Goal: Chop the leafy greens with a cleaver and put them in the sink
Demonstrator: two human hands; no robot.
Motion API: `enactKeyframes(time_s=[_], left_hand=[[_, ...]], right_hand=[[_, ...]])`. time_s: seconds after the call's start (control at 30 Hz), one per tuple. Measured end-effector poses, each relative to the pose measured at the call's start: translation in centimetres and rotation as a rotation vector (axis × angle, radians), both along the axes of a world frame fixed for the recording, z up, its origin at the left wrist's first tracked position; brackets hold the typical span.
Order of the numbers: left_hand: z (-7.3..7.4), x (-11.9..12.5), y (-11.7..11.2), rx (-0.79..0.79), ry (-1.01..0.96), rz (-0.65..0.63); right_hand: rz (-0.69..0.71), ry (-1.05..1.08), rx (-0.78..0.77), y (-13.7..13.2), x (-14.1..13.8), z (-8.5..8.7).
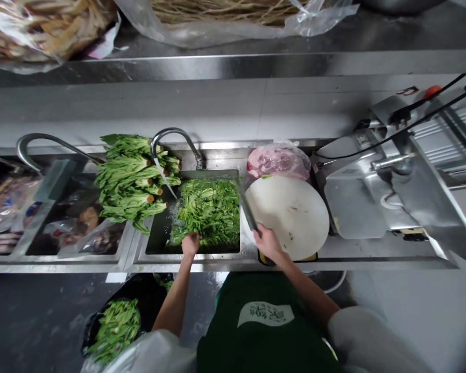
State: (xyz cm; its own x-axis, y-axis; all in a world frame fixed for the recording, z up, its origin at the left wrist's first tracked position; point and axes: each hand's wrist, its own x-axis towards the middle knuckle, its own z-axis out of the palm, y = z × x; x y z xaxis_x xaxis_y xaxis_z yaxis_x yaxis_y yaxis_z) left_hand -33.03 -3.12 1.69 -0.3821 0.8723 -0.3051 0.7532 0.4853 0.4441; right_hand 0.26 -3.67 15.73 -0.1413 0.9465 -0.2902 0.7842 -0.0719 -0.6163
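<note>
My left hand (190, 243) reaches into the sink basin (155, 233), its fingers curled down into the chopped green leaves (207, 210) floating there; what it grips is hidden. My right hand (267, 242) is closed round the handle of a knife (247, 210), whose blade points away over the sink's right edge. Beside that hand lies a round white cutting board (291, 215). Water runs from the tap (174, 135) into the basin.
A heap of whole leafy stalks (134, 176) lies on the sink divider. Bagged raw meat (278, 159) sits behind the board. A steel slicing machine (388, 191) stands to the right. Packets fill the left basin (77, 223). A bin of green trimmings (116, 326) stands on the floor.
</note>
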Motion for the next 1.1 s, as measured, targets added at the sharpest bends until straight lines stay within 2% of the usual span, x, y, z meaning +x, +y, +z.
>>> enactKeyframes(time_s=[0.03,0.13,0.2,0.3,0.37,0.43,0.5,0.57,0.7,0.8,0.9,0.97,1.03,1.1], left_hand=[[0.2,0.9,1.3,0.027,-0.026,-0.037],[1.0,6.1,6.8,0.175,-0.119,-0.205],[1.8,11.0,11.4,0.297,-0.193,-0.366],[3.1,19.1,17.8,0.398,-0.233,-0.623],[3.6,24.0,21.2,0.412,-0.186,-0.743],[3.4,27.8,23.8,0.383,-0.128,-0.783],[2.8,30.2,25.6,0.346,-0.094,-0.786],[2.1,31.3,26.9,0.328,-0.074,-0.791],[1.7,30.4,28.5,0.330,-0.071,-0.804],[2.6,27.0,28.7,0.402,-0.064,-0.732],[3.8,21.0,27.5,0.456,0.004,-0.595],[4.3,16.0,25.9,0.436,0.066,-0.470],[4.5,11.1,23.7,0.389,0.124,-0.331],[4.5,6.9,21.2,0.344,0.175,-0.218]], right_hand=[[-0.047,0.024,-0.013,-0.9,2.5,-0.2],[-0.406,0.296,-0.057,-4.4,10.0,-1.5],[-0.593,0.341,-0.079,-7.3,14.1,-2.9],[-0.845,0.403,-0.141,-11.7,18.3,-5.8],[-0.948,0.454,-0.159,-13.9,19.9,-7.8],[-0.990,0.462,-0.158,-15.0,20.6,-9.6],[-0.993,0.408,-0.156,-14.7,20.3,-10.8],[-0.951,0.349,-0.184,-13.2,19.1,-11.3],[-0.717,0.303,-0.261,-9.3,17.3,-10.6],[-0.672,0.177,-0.244,-8.7,19.7,-10.0],[-0.741,0.053,-0.246,-9.3,23.5,-9.8],[-0.701,-0.016,-0.236,-8.8,24.2,-9.6],[-0.555,-0.058,-0.231,-7.2,22.2,-9.1],[-0.357,-0.070,-0.269,-4.9,17.9,-8.6]])
